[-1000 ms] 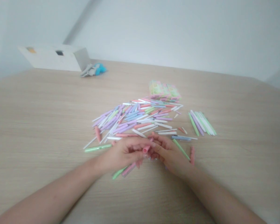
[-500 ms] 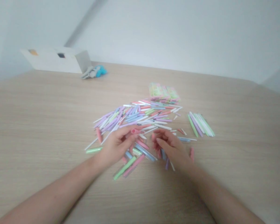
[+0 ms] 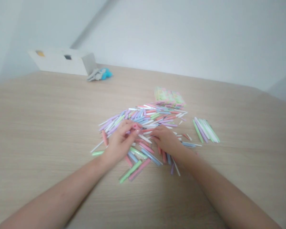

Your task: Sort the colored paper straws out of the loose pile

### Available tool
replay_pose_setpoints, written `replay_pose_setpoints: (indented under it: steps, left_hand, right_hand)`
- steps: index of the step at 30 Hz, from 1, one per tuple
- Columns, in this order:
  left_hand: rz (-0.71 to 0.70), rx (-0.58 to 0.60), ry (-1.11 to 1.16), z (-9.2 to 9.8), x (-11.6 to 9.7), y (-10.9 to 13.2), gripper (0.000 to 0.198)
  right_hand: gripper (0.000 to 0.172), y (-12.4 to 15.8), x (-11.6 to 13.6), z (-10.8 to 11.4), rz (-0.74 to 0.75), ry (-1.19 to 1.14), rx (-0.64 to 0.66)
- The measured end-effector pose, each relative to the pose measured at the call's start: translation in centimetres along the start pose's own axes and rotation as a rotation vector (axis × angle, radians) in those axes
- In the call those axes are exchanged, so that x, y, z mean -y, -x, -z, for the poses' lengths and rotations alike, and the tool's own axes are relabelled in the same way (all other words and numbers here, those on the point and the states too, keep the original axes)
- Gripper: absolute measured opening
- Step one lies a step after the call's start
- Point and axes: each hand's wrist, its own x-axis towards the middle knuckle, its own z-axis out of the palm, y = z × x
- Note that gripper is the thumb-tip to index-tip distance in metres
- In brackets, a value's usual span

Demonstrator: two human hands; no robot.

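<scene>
My left hand (image 3: 120, 138) is closed around a pink hollow tube (image 3: 135, 126), its open end facing me, held just above a loose pile of pastel pen-like sticks and tubes (image 3: 140, 120). To its right, my right hand (image 3: 168, 140) is lowered onto the near side of the pile with fingers bent and together. What its fingertips pinch, if anything, is hidden. A white pointed piece (image 3: 145, 138) lies between the hands. Nearer to me are a green tube (image 3: 130, 171), a pink tube (image 3: 139, 169) and a blue tube (image 3: 152, 156).
Right of the pile, several green, white and purple sticks (image 3: 206, 130) lie in a row. Behind it is a stack of printed pastel packets (image 3: 169, 97). A white box (image 3: 62, 62) and a grey-and-blue crumpled item (image 3: 100, 74) sit at the back left, near the wall.
My right hand has moved down and slightly left onto the pile, and its fingers now point into the pieces. My left hand still holds the pink tube, slightly higher. The view has shifted a little.
</scene>
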Motion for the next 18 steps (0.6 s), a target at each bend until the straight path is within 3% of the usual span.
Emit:
replay_pose_setpoints:
  steps: [11, 14, 18]
  left_hand:
    - [0.068, 0.033, 0.144, -0.3, 0.4, 0.3, 0.019]
    - [0.085, 0.04, 0.15, -0.3, 0.4, 0.2, 0.02]
    - [-0.015, 0.036, 0.03, 0.0, 0.1, 0.0, 0.016]
  right_hand:
    - [0.012, -1.0, -0.9, -0.4, 0.211, 0.201, 0.148]
    - [0.013, -0.9, -1.2, -0.3, 0.202, 0.188, 0.141]
    - [0.016, -0.3, -0.9, 0.5, 0.106, 0.124, 0.078]
